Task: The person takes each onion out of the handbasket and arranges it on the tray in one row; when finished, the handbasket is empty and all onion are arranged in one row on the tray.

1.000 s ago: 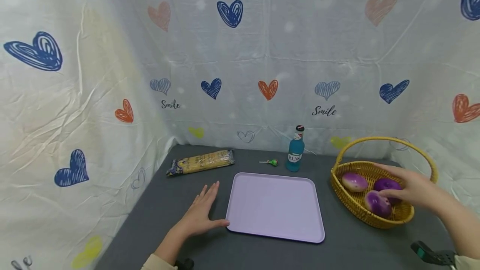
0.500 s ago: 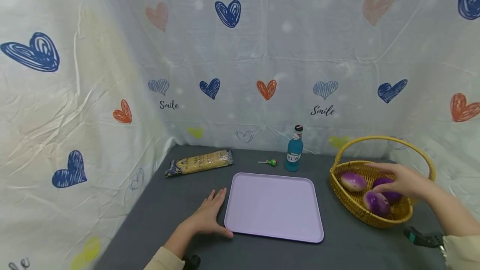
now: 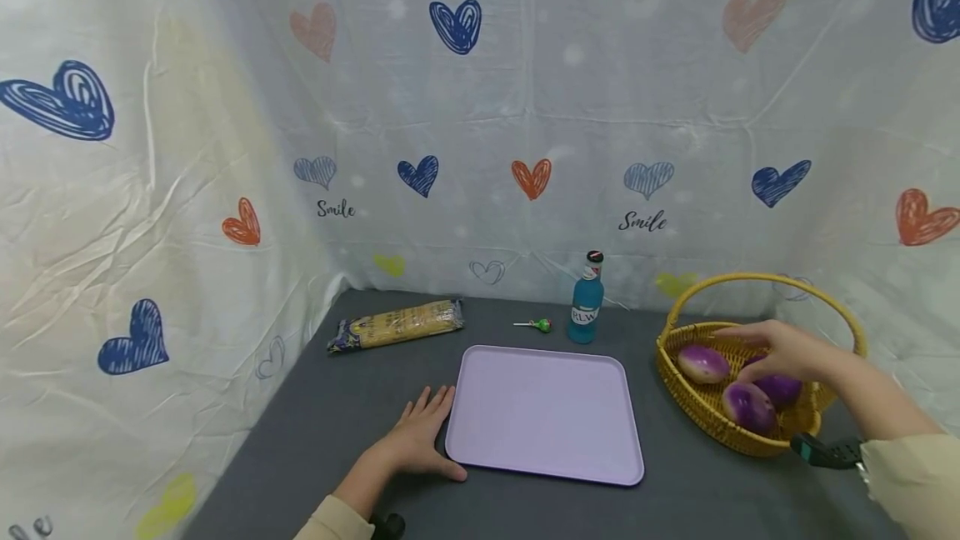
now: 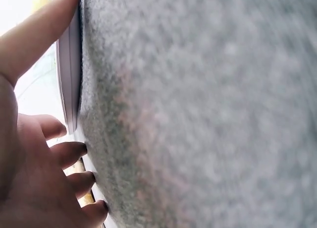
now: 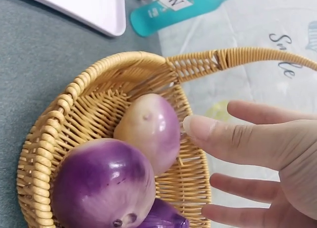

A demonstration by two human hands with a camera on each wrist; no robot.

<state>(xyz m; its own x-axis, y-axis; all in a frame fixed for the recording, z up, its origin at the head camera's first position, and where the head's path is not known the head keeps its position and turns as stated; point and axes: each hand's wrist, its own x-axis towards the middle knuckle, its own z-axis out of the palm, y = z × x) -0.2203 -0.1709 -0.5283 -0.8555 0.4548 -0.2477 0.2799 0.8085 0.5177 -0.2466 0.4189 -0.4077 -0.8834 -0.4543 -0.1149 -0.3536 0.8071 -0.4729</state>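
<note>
My left hand (image 3: pixel 422 438) lies spread beside the front left corner of a lilac tray (image 3: pixel 543 415). In the left wrist view its thumb and fingers (image 4: pixel 77 183) reach along the tray's edge (image 4: pixel 68 84). My right hand (image 3: pixel 783 351), fingers extended and holding nothing, hovers over a yellow wicker basket (image 3: pixel 686 400). Inside are two purple-and-white turnip-like vegetables, one at the left (image 3: pixel 703 364) and one nearer the front (image 3: pixel 750 408). A darker purple vegetable (image 3: pixel 782 391) is partly hidden. In the right wrist view my thumb is close to the paler vegetable (image 5: pixel 151 134).
Behind the tray stand a blue bottle (image 3: pixel 586 307) and a green-headed lollipop (image 3: pixel 542 325). A long yellow packet (image 3: pixel 397 326) lies at the back left. The basket's tall handle (image 3: pixel 765 277) arches over its middle. A heart-printed white sheet (image 3: pixel 480 123) borders the grey table.
The left hand has come down and slightly right, settling beside the tray's corner. My right hand has moved left over the basket. The vegetables keep their places; the view has shifted slightly.
</note>
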